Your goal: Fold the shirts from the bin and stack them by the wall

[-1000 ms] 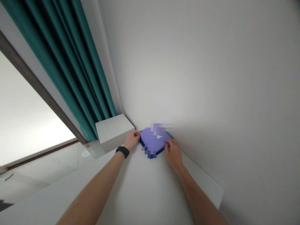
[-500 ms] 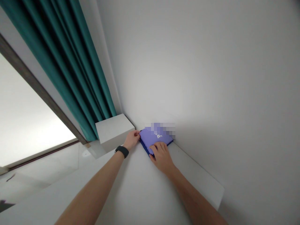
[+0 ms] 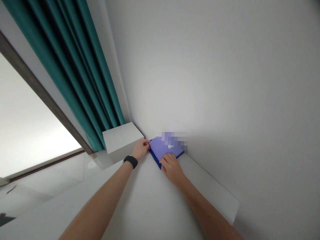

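Observation:
A purple book (image 3: 160, 145) with pale lettering lies on a thin dark blue book or cover (image 3: 155, 158), against the wall on a white surface. Dark blue shows along its left and near edges. My left hand (image 3: 141, 148), with a dark wristband, pinches the left corner of the pair; which layer the fingertips grip is hard to see. At the near corner, my right hand (image 3: 171, 167) is closed on the purple book, fingers bent over its top and thumb low at the edge. Part of the book's far side is blurred out.
A white box-shaped block (image 3: 123, 136) stands left of the books, close to my left hand. Behind it hangs a green curtain (image 3: 96, 83). The white tabletop (image 3: 147, 203) meets a bare wall (image 3: 200, 66) along its far right side.
My right hand's fingers have drawn in slightly and curl more at the near edge of the purple book. My left hand stays at the left corner. The view has shifted slightly.

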A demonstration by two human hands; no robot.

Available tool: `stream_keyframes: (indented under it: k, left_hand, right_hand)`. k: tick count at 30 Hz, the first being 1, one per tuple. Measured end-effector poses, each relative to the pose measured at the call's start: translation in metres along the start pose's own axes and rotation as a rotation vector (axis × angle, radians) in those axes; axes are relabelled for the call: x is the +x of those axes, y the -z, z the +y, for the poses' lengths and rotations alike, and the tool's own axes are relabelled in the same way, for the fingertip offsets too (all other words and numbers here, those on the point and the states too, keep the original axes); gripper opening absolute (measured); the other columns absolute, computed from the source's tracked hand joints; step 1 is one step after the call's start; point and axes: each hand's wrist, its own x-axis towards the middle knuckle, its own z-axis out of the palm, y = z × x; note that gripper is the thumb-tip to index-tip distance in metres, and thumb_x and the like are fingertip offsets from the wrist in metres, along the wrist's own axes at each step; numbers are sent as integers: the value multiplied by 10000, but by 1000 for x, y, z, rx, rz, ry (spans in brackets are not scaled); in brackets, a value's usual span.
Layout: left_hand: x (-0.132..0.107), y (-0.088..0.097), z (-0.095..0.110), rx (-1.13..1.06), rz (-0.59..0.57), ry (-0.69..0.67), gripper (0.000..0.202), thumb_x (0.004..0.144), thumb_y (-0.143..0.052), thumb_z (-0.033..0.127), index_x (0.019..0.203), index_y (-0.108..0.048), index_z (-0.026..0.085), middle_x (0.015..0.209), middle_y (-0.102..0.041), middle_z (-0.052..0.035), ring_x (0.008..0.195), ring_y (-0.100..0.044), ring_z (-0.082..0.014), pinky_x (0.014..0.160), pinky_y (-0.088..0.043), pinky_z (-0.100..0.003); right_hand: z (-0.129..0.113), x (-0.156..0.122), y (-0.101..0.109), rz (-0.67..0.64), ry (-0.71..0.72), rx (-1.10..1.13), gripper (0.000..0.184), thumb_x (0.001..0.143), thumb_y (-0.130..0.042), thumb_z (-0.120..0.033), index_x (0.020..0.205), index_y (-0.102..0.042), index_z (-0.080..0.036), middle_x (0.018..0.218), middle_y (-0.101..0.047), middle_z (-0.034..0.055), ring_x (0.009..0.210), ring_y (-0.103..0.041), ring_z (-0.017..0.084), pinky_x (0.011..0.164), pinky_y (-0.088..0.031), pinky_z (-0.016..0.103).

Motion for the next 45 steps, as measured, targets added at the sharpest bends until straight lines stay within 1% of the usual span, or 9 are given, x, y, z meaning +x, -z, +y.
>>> stream_keyframes:
  k: [7, 11, 21, 28, 33, 37, 41, 43, 45]
  left_hand:
    - [-1, 1, -2, 42, 43, -10, 181, 669, -559, 167, 766, -712, 171, 573, -599, 7, 574, -552, -158, 587, -424, -254]
    - [-2, 0, -6, 22, 33, -24, 176, 670, -546, 170, 773, -690, 168, 594, -597, 11, 587, -553, -151, 589, -428, -248]
    - [-4, -2, -7, -45, 7, -29, 145, 706, -553, 246, 796, -631, 164, 649, -618, 2, 604, -582, -145, 611, -472, -258]
    - [-6, -2, -4, 4, 28, -26, 143, 736, -515, 212, 802, -631, 163, 670, -638, -11, 638, -612, -155, 635, -506, -267]
    - [-5, 7, 8, 120, 134, -41, 226, 816, -405, 176, 882, -620, 155, 793, -659, -52, 729, -639, -179, 752, -537, -342]
    - [-11, 3, 37, 248, 144, -196, 241, 853, -466, 207, 1015, -640, 168, 1100, -651, -100, 1096, -572, -240, 1039, -410, -432]
    - [-22, -25, 66, 654, -101, -607, 383, 947, -419, 291, 1270, -566, 147, 1355, -550, -127, 1291, -457, -253, 1130, -317, -417]
    - [-27, -41, 72, 825, -136, -653, 444, 964, -414, 356, 1327, -528, 126, 1420, -499, -152, 1348, -404, -276, 1139, -299, -431]
    - [-32, -52, 72, 921, -129, -603, 511, 957, -433, 437, 1360, -507, 131, 1445, -475, -163, 1373, -374, -305, 1131, -302, -457]
  right_hand:
    - [0, 0, 8, -4, -39, 23, 212, 830, -575, -82, 1009, -614, -189, 956, -579, 66, 902, -485, 233, 820, -379, 355]
    - [4, -2, 14, -36, -87, 12, 176, 805, -575, -87, 948, -602, -185, 945, -585, 68, 901, -482, 243, 806, -371, 360]
    - [9, -1, 18, -18, -20, 55, 184, 805, -507, -41, 868, -581, -197, 864, -606, 40, 848, -481, 213, 770, -325, 335]
    - [9, -2, 21, -56, -30, 73, 193, 769, -509, -33, 839, -584, -196, 868, -602, 39, 855, -480, 210, 756, -323, 338]
    - [13, -4, 22, 89, -114, 203, 213, 799, -467, -71, 914, -606, -184, 923, -613, 65, 919, -513, 222, 839, -381, 369]
    - [22, -3, 16, 211, -267, 150, 322, 913, -405, -175, 1179, -583, -142, 1160, -613, 139, 1126, -505, 253, 994, -384, 424]
    - [34, -7, 2, 176, -346, 33, 438, 949, -327, -222, 1331, -516, -120, 1331, -563, 168, 1253, -475, 262, 1081, -342, 476]
    - [38, -10, -4, 143, -369, -20, 466, 961, -302, -234, 1366, -493, -108, 1389, -528, 174, 1310, -441, 260, 1124, -288, 495]
    - [38, -12, -7, 99, -409, -66, 478, 970, -299, -251, 1381, -484, -93, 1426, -498, 177, 1348, -407, 260, 1148, -241, 500]
